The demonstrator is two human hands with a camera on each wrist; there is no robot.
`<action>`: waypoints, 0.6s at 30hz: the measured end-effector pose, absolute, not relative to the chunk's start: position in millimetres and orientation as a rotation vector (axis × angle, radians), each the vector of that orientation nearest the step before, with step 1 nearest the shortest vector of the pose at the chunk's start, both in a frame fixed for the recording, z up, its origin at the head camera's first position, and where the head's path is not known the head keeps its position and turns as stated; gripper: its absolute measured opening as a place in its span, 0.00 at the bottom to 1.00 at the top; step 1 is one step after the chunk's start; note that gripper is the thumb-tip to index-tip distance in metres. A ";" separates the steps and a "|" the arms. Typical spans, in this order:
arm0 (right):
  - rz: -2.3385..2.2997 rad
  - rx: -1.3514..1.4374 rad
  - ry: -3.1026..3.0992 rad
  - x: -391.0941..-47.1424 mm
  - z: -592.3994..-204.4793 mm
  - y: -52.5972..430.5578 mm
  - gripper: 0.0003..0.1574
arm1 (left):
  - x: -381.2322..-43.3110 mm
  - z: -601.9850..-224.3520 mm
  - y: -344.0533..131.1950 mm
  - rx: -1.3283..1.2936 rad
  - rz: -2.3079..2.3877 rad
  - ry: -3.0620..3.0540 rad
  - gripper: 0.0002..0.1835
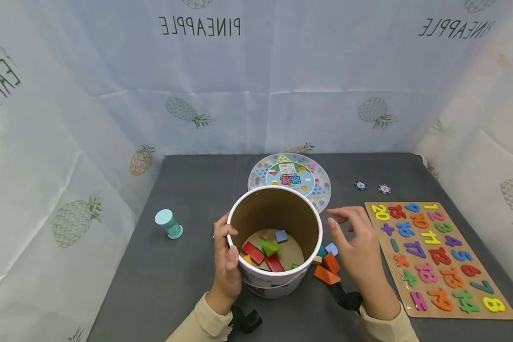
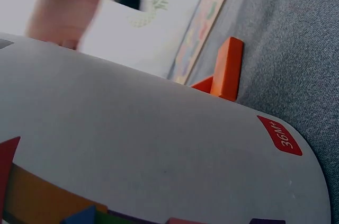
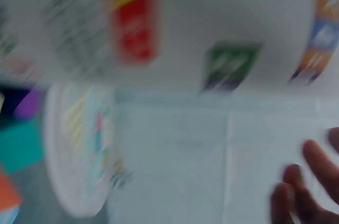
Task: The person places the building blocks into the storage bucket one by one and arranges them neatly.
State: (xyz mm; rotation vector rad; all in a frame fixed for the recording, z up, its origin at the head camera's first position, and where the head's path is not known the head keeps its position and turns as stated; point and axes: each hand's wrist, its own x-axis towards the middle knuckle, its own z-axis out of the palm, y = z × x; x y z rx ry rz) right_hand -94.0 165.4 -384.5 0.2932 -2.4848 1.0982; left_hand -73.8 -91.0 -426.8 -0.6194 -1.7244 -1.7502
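Note:
A white round bucket [image 1: 273, 280] stands in the middle of the head view, its mouth facing up. Inside it lie several wooden blocks, among them a red block [image 1: 253, 253], a green block [image 1: 270, 248] and a blue block [image 1: 281, 236]. My left hand [image 1: 226, 266] holds the bucket by its left side, fingers and thumb at the rim. To the right of the bucket is my right hand [image 1: 359, 247], apart from it, fingers loosely bent with nothing between them. Beneath that hand, loose blocks, including an orange block [image 1: 327, 275], lie against the bucket's right side.
Behind the bucket lies a round board-game box [image 1: 320, 190]. A number puzzle board [image 1: 446, 261] covers the right side of the grey table [image 1: 132, 285]. Two chips [image 1: 360, 185] lie at the back right. At the left is a turquoise hourglass [image 1: 169, 223].

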 end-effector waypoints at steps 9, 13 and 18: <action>0.679 0.645 -2.931 -104.2 -452.2 166.0 0.27 | -77.4 -425.7 -91.9 -0.621 -1.712 -1.705 0.19; 0.651 0.574 -2.893 -105.2 -462.2 162.5 0.30 | -77.9 -425.7 -91.2 -0.638 -1.726 -1.694 0.19; 0.633 0.405 -2.978 -106.7 -465.8 166.4 0.27 | -78.4 -426.5 -89.5 -0.652 -1.730 -1.684 0.18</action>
